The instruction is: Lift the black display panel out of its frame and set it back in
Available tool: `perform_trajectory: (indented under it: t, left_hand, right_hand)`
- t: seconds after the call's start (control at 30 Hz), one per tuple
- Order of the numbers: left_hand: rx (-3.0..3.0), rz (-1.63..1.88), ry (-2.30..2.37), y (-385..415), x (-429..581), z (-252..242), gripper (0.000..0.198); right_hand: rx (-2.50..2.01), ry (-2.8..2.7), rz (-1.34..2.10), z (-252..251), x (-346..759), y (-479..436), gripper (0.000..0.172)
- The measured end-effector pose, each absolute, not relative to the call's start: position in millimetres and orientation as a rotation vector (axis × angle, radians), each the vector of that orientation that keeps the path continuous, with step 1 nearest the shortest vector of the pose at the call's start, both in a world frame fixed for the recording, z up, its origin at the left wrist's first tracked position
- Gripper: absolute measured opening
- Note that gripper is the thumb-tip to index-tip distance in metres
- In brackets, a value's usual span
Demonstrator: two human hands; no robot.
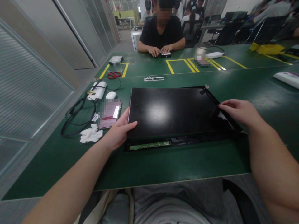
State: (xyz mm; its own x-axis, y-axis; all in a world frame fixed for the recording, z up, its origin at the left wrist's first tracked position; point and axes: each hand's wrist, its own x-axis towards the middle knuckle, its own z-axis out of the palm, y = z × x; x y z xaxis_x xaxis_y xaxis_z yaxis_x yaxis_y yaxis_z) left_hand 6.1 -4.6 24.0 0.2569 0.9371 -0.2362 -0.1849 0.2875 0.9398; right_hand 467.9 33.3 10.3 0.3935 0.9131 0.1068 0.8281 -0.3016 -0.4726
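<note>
A large black display panel (pixel 173 112) lies flat on the green table (pixel 163 165) in front of me, with a green circuit strip (pixel 149 145) showing along its near edge. My left hand (pixel 118 132) grips the panel's near left corner, thumb on top. My right hand (pixel 240 111) rests on the panel's right edge, fingers together and laid over the bezel.
Left of the panel lie a phone (pixel 109 113), a white crumpled cloth (pixel 91 134), a black cable loop (pixel 78 116), a white mouse (pixel 111 95) and red scissors (pixel 113 75). A person in black sits across the table, hands on a small device (pixel 165 54). A yellow bin (pixel 266 49) stands far right.
</note>
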Motion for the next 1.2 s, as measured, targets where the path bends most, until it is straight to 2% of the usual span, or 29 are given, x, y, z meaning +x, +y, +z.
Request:
perform_trajectory:
  t: [0.37, 0.73, 0.93, 1.2]
  left_hand:
    - [0.955, 0.957, 1.055, -5.1, 6.1, 23.8, 0.097]
    - [0.995, 1.039, 1.026, -2.9, 5.7, 19.9, 0.094]
    - [1.154, 1.123, 1.033, 5.5, -2.4, 11.4, 0.076]
    - [1.506, 1.072, 1.395, 13.0, -16.6, -6.8, 0.072]
  right_hand:
    - [-2.222, -1.418, 0.343, 12.8, 465.9, 33.6, 0.028]
    - [-2.171, -1.2, 0.521, 24.2, 454.9, 25.9, 0.038]
    - [-2.124, -1.203, 0.541, 24.1, 455.0, 24.4, 0.036]
    - [-2.071, -1.198, 0.581, 22.4, 456.0, 24.0, 0.036]
